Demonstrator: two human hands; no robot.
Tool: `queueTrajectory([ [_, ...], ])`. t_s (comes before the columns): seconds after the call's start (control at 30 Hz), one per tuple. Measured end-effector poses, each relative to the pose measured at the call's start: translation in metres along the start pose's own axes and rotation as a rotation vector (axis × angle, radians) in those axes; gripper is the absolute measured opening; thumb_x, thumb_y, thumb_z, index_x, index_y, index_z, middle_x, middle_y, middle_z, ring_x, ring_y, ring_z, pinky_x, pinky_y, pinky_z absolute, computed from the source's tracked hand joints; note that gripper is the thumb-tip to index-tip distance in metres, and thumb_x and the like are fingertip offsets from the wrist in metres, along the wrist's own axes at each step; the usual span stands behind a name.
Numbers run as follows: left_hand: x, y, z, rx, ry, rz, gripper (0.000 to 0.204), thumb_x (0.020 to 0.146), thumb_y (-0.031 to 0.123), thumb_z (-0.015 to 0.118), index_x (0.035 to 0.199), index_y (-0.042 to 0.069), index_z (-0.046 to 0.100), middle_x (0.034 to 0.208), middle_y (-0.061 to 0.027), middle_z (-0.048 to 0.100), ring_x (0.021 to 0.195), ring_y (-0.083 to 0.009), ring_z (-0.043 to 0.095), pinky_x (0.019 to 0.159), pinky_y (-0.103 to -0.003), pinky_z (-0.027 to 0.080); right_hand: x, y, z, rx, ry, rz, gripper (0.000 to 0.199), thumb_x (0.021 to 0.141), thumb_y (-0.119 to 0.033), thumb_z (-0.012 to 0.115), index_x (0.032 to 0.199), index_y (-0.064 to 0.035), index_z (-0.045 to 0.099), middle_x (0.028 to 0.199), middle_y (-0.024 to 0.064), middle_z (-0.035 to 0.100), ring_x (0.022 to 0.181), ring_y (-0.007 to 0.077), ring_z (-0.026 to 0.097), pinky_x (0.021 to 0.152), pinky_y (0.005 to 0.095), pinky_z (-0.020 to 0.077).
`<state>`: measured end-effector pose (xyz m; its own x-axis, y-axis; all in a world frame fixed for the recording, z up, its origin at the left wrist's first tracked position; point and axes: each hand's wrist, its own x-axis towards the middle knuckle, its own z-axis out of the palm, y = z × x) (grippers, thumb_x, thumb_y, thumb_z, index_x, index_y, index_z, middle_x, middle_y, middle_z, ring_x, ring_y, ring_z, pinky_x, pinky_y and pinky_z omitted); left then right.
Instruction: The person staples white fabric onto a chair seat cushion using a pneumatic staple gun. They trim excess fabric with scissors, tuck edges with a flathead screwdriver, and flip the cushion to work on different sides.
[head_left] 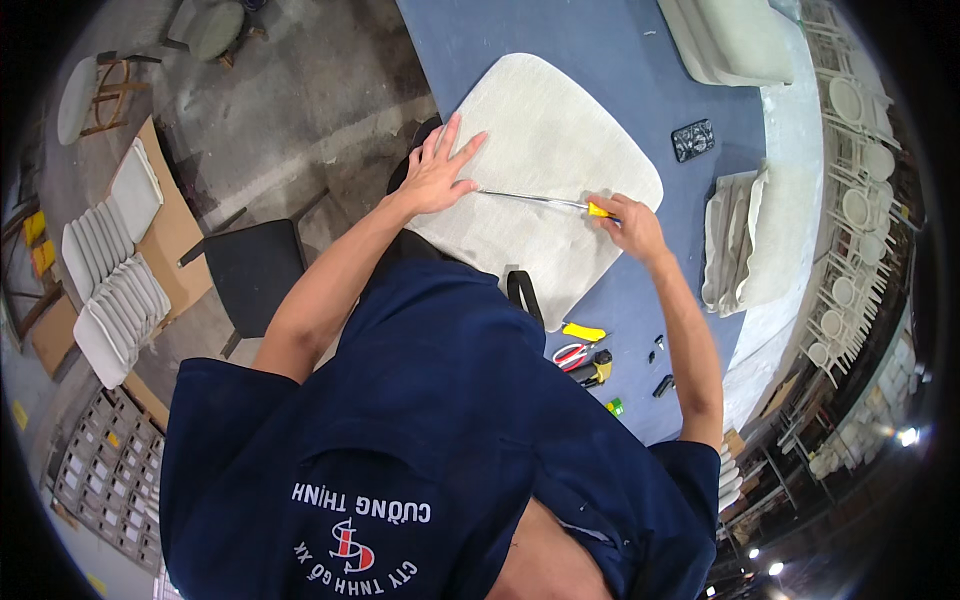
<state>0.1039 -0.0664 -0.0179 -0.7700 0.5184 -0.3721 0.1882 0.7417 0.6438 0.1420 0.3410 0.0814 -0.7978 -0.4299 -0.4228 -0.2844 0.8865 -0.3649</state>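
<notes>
A beige fabric seat cushion (550, 140) lies on a blue table (600, 60) in front of me. My left hand (440, 172) rests flat on the cushion's left edge with its fingers spread. My right hand (628, 226) is closed around the yellow handle of a long screwdriver (545, 201). The thin metal shaft lies across the cushion, with its tip pointing at my left hand and ending just beside it. A black strap (521, 291) hangs at the cushion's near edge.
Near my right elbow lie a yellow piece (583, 331), red-handled scissors (569, 353), a black and yellow tool (598, 369) and small black parts (664, 385). A dark phone-like object (692, 140) and stacked cushions (745, 235) lie to the right. A black chair (255, 272) stands on the left.
</notes>
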Motion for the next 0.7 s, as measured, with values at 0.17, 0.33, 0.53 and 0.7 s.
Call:
queueTrajectory([
  [0.17, -0.001, -0.002, 0.003, -0.001, 0.027, -0.005, 0.090, 0.097, 0.041, 0.073, 0.170, 0.044, 0.019, 0.180, -0.0125, -0.014, 0.162, -0.0456, 0.008, 0.124, -0.067, 0.021, -0.011, 0.006, 0.017, 0.708, -0.424, 0.339, 0.042, 0.096, -0.032, 0.081, 0.133, -0.0131, 0.076, 0.081, -0.0015, 0.064, 0.068, 0.0086, 0.059, 0.057, 0.0296, 0.0463],
  [0.33, -0.003, 0.006, 0.003, 0.004, 0.091, -0.013, 0.092, 0.094, 0.038, 0.075, 0.169, 0.044, 0.023, 0.181, -0.0133, -0.010, 0.161, -0.0463, 0.013, 0.122, -0.067, 0.024, -0.006, 0.014, -0.002, 0.754, -0.586, 0.519, 0.048, 0.095, -0.036, 0.080, 0.138, -0.0149, 0.075, 0.077, -0.0038, 0.057, 0.064, 0.0086, 0.051, 0.056, 0.0265, 0.0410],
  [0.53, -0.003, 0.002, 0.004, -0.002, 0.106, 0.007, 0.092, 0.093, 0.037, 0.076, 0.169, 0.043, 0.024, 0.180, -0.0149, -0.009, 0.160, -0.0474, 0.015, 0.120, -0.066, 0.027, 0.006, 0.005, -0.004, 0.821, -0.589, 0.482, 0.049, 0.098, -0.037, 0.077, 0.142, -0.0163, 0.073, 0.077, -0.0040, 0.056, 0.066, 0.0083, 0.050, 0.057, 0.0287, 0.0399],
  [0.7, -0.002, 0.005, 0.002, -0.006, 0.089, 0.009, 0.094, 0.093, 0.037, 0.076, 0.170, 0.044, 0.022, 0.180, -0.0149, -0.010, 0.161, -0.0465, 0.014, 0.119, -0.066, 0.028, -0.010, 0.013, 0.019, 0.906, -0.565, 0.558, 0.048, 0.098, -0.036, 0.077, 0.141, -0.0147, 0.073, 0.080, -0.0039, 0.059, 0.069, 0.0083, 0.052, 0.058, 0.0285, 0.0407],
])
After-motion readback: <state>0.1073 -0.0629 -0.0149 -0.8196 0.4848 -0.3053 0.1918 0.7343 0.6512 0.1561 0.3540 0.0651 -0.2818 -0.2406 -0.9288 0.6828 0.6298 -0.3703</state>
